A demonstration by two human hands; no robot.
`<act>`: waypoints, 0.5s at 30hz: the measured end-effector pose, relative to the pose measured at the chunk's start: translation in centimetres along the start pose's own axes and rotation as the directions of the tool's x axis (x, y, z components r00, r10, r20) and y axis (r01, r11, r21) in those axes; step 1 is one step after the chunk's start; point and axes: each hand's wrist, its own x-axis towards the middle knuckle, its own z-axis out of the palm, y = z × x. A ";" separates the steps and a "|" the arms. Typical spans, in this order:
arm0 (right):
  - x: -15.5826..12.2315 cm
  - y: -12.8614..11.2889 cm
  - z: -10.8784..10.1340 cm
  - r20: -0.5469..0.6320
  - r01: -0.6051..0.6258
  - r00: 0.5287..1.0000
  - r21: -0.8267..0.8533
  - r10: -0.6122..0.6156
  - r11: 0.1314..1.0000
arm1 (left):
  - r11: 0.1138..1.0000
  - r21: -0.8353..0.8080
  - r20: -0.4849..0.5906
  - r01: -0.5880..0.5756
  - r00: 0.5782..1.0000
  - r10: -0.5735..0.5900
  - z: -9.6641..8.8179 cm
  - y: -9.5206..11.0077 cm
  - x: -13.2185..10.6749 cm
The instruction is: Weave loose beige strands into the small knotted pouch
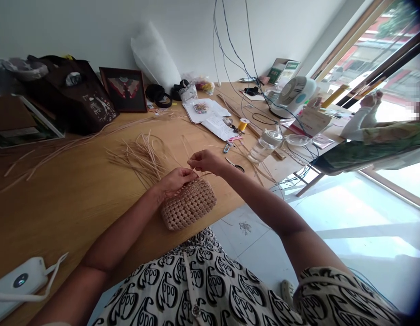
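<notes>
A small woven basket point(189, 206) of pale tan strands lies tilted at the table's front edge, its open-holed side facing me. My left hand point(175, 182) is closed on its upper rim, thumb and fingers pinching the weave. Just above that rim, my right hand point(206, 162) is closed in a pinch on a thin weaving strand, most of it hidden by the fingers. Behind my left hand, a loose bundle of tan strands point(142, 156) fans out over the wooden table point(94, 181).
Small scissors point(235, 165), a yellow thread spool point(243, 124) and a water jug point(265, 146) stand or lie to the right. Papers point(217, 124) lie farther back. A white power bank point(18, 285) is at lower left. Another person's hands point(371, 99) show at far right.
</notes>
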 end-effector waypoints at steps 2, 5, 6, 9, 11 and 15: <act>0.0 -0.7 0.1 0.011 0.024 1.000 -0.045 -0.024 0.999 | 1.000 -0.017 0.004 0.020 1.000 -0.020 0.0 0.0 0.1; 0.3 -2.0 0.5 0.043 0.069 0.997 -0.147 -0.063 0.987 | 1.000 -0.018 -0.030 0.022 0.999 -0.023 0.2 -0.2 0.2; 0.4 -2.3 0.7 0.057 0.086 0.995 -0.182 -0.077 0.980 | 1.000 -0.016 -0.037 0.015 0.999 -0.015 0.3 -0.3 0.2; 0.9 -3.1 1.3 0.106 0.140 0.987 -0.228 -0.119 0.963 | 1.000 0.005 -0.016 -0.009 1.000 0.009 0.6 -0.4 0.1; 1.1 -3.4 1.8 0.129 0.158 0.983 -0.224 -0.131 0.962 | 0.999 0.018 0.016 -0.027 1.000 0.027 0.8 -0.4 0.1; 1.3 -3.6 2.8 0.090 0.178 0.983 -0.205 -0.163 0.963 | 0.998 -0.028 0.018 -0.055 0.998 0.055 0.8 -0.5 0.2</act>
